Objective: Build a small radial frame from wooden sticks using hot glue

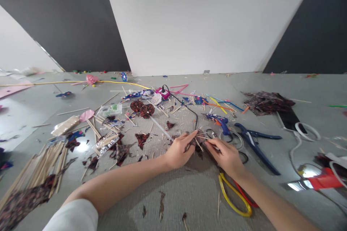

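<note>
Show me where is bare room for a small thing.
Mostly bare: between right forearm, blue pliers and red-handled tool; the strip between dark fabric pile and wall. Crowded: around left hand and right hand, and leftward among wooden sticks.

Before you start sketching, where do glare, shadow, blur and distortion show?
In the head view, glare whitens spots on the grey surface, left and right; shadow falls below the hands; thin sticks between them look soft; wall panels slant, probably from wide-angle distortion.

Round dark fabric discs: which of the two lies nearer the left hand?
The right disc, also closer to the camera; the left disc lies farther from the left hand.
</note>
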Demonstrator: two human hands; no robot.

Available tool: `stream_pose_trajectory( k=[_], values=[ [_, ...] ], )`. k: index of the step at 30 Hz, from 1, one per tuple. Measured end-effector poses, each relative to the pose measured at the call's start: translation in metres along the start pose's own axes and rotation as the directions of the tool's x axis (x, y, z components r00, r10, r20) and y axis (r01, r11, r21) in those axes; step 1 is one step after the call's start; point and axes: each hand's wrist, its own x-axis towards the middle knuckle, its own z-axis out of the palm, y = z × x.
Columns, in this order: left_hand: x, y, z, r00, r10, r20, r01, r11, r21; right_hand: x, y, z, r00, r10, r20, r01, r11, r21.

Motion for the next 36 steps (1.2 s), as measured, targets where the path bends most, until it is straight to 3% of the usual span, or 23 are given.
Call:
stream_pose_trajectory(
  k=[11,27,32,36],
  values=[
    [0.0022,0.0023,-0.0026,0.992,0.093,0.086,-0.093,0.996,-0.006,-0.0014,0.0003,-0.0006,0.998,-0.011,-0.07,0.011,1.0,-0.002],
    [0.0021,0.0047,-0.0053,0.969,0.159,0.191,-0.155,0.987,-0.036,-0.0009,0.0011,-0.0009,0.997,-0.035,-0.073,0.034,0.999,-0.016],
    [0.0009,0.0049,-0.0051,0.973,0.153,0.171,-0.149,0.988,-0.038,-0.0028,0.0047,0.0,0.997,-0.04,-0.073,0.037,0.999,-0.036],
    [0.0002,0.0062,-0.0029,0.999,0.021,0.034,-0.019,0.998,-0.056,-0.0027,0.0023,-0.0022,0.998,-0.033,-0.052,0.031,0.999,-0.04]
  ],
)
